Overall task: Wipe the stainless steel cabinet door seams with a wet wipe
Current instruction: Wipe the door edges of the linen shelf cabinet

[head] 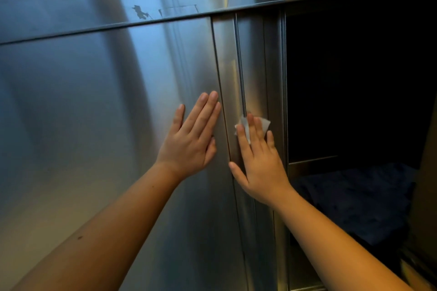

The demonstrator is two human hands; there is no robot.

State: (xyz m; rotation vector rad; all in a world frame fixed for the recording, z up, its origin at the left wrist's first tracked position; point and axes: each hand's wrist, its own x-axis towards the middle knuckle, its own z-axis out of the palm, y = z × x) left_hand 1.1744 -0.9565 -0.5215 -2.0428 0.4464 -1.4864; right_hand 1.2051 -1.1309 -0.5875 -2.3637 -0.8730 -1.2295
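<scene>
A brushed stainless steel cabinet door [106, 113] fills the left and middle of the view. Its vertical seam [240, 71] runs down just right of the door's edge. My left hand [191, 142] lies flat on the door panel with straight fingers, just left of the seam. My right hand [257, 160] presses a white wet wipe [266, 123] against the seam with straight fingers; only the wipe's top edge shows past my fingertips.
A horizontal steel band [142, 0] with scuffed film patches runs across the top. To the right is a dark open cabinet compartment [354, 82] with dark blue fabric [354, 201] lying on its floor.
</scene>
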